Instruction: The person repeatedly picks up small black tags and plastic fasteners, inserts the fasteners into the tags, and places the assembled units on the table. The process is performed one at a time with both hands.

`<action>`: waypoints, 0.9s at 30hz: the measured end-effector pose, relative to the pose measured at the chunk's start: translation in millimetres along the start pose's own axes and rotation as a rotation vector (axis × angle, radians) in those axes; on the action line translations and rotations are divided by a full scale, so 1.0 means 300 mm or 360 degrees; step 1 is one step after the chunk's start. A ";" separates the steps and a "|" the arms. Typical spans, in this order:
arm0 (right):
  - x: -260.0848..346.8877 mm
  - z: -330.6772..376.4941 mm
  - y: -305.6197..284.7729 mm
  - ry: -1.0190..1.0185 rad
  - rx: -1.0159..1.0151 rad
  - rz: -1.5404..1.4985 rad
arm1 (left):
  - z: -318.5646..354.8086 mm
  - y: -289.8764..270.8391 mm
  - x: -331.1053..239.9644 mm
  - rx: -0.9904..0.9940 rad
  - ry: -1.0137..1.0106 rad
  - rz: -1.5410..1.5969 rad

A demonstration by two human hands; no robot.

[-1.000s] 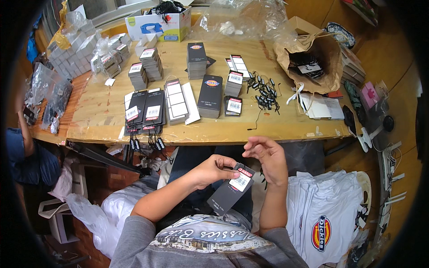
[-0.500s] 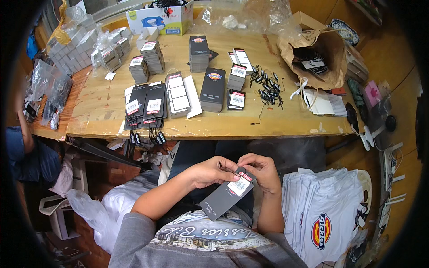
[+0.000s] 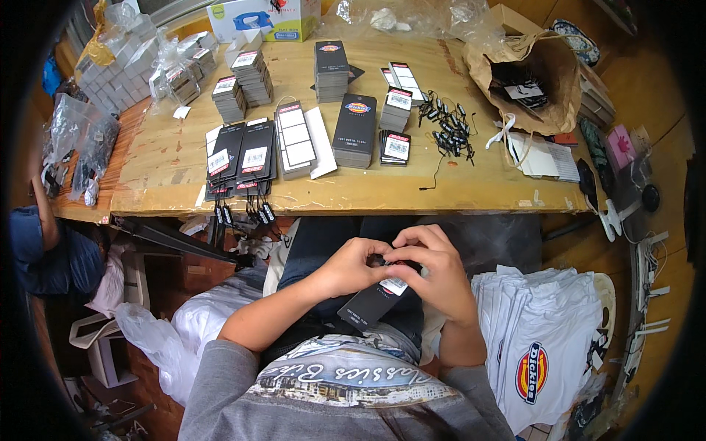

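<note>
I pinch the top of the black tag (image 3: 376, 300) with my left hand (image 3: 351, 266) and right hand (image 3: 430, 270), both closed on it. I judge small, steady fingertip moves near its top edge work best.

Bare wood shows along the table's (image 3: 471, 192) near edge, right of the tag stacks (image 3: 294, 140), an open way in for a hand. The loose black fasteners (image 3: 448, 128) crowd the middle, the paper bag (image 3: 526, 81) blocks the far right corner. Strung tags (image 3: 239, 209) dangle off the left edge. White shirts (image 3: 537, 338) fill the right.
</note>
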State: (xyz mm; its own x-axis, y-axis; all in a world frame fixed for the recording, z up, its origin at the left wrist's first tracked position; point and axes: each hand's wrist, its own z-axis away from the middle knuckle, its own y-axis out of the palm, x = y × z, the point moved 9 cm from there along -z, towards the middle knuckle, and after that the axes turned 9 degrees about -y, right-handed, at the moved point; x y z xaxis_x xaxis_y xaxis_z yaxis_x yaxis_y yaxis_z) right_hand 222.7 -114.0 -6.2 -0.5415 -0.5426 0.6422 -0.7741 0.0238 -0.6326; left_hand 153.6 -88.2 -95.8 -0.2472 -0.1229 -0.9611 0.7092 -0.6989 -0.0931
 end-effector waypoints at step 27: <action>0.014 0.022 -0.008 -0.0190 0.0053 0.0101 | 0.020 -0.004 -0.041 -0.0019 0.0158 -0.0038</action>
State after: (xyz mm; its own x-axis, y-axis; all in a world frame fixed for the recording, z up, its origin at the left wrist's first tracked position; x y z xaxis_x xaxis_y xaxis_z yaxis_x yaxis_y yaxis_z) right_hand 224.2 -121.9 -4.9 -0.5447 -0.6370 0.5455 -0.7270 0.0345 -0.6858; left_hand 151.8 -90.1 -82.2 -0.1981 -0.0355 -0.9795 0.7119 -0.6922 -0.1189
